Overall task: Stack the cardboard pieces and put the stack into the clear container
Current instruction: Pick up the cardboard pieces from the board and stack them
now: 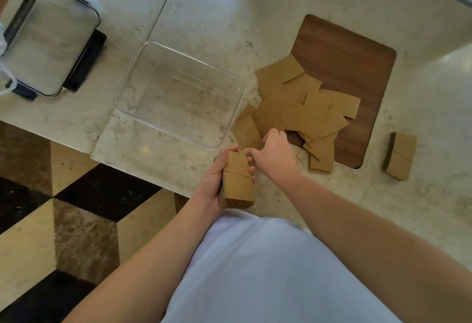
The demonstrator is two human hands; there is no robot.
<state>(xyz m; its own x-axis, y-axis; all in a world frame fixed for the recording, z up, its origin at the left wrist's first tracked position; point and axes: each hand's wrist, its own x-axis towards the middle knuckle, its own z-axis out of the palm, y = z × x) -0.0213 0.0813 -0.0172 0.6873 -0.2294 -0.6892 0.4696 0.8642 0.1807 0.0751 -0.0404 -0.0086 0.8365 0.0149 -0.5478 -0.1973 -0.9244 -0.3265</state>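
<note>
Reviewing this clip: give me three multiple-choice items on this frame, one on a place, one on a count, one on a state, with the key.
1. Where do most loose brown cardboard pieces lie?
A. Inside the clear plastic container
B. Right of the container, partly on the dark wooden board
C. On the floor

2. How many neat cardboard stacks show?
A. One
B. Two
C. Four

3. What is in the clear rectangular plastic container?
A. Nothing
B. One stack
C. Loose pieces

Key: B, the pile overlaps the dark wooden board; B, the left hand grips one cardboard stack and a second stack sits on the marble counter; A, only counter shows through it.
</note>
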